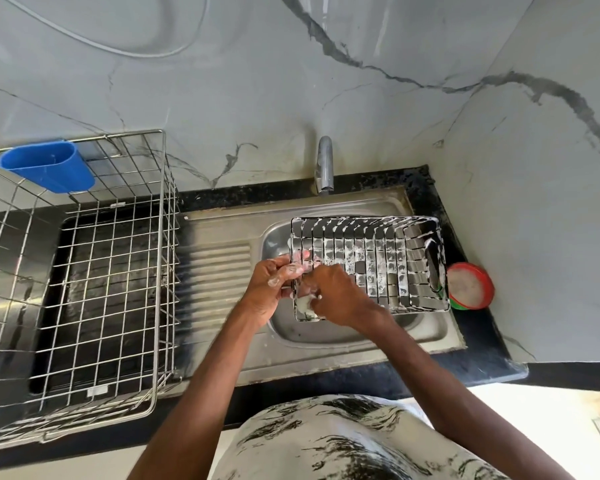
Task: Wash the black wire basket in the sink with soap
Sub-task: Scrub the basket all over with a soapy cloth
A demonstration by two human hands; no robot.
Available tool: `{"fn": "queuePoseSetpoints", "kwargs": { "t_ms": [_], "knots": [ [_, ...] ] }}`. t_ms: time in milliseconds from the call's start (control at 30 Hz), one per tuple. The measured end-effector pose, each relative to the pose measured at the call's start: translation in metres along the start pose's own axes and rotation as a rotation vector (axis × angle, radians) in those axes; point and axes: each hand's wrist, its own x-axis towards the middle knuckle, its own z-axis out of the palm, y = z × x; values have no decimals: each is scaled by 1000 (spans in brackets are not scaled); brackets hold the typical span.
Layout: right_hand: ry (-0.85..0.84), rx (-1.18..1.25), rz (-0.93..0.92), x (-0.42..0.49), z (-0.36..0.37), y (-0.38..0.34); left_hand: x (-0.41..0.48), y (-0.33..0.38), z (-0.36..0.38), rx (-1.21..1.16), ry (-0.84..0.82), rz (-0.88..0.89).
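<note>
The black wire basket [369, 266], streaked with white suds, sits over the steel sink [343, 336] bowl at centre right of the frame. The left hand [274, 285] grips the basket's left rim with soapy fingers. The right hand [336, 296] is closed around a pale, foamy scrubber [305, 304], pressed against the basket's lower left corner. A tap [324, 166] stands above. A red-rimmed soap dish [470, 285] touches the basket's right end. At left stands a steel dish rack [84, 271] holding a blue cup [47, 169].
</note>
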Motion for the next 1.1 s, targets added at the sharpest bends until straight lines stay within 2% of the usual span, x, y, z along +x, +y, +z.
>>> {"fn": "queuePoseSetpoints", "kwargs": {
  "t_ms": [133, 300, 367, 500, 600, 633, 733, 800, 867, 967, 1100],
  "knots": [
    [-205, 140, 17, -4, -29, 1, 0, -8, -8, 45, 43, -8],
    [-197, 214, -19, -13, -21, 10, 1, -4, -10, 163, 59, -2],
    [-148, 167, 4, -18, -21, 26, 1, -3, -7, 200, 26, 24],
    [86, 0, 105, -29, -19, 80, 0, -2, -6, 195, 51, 43],
    [136, -93, 218, -30, -5, 80, -2, -2, -4, 195, 31, 59],
    [157, -102, 185, -29, 1, 68, -2, -2, -3, 192, 35, 61],
    [208, -24, -63, -31, 20, 17, -1, 0, -3, 181, 22, 53],
    [206, 1, -107, -31, 27, 10, -3, 3, -4, 208, 1, 55],
    [172, 38, -54, -30, 24, 27, -5, 6, -6, 212, 17, 41],
    [226, 26, 65, -37, 9, 67, -6, 5, -9, 165, 60, 58],
    [294, -116, 365, -50, -20, 116, -5, 3, -10, 166, 73, 61]
  ]
}}
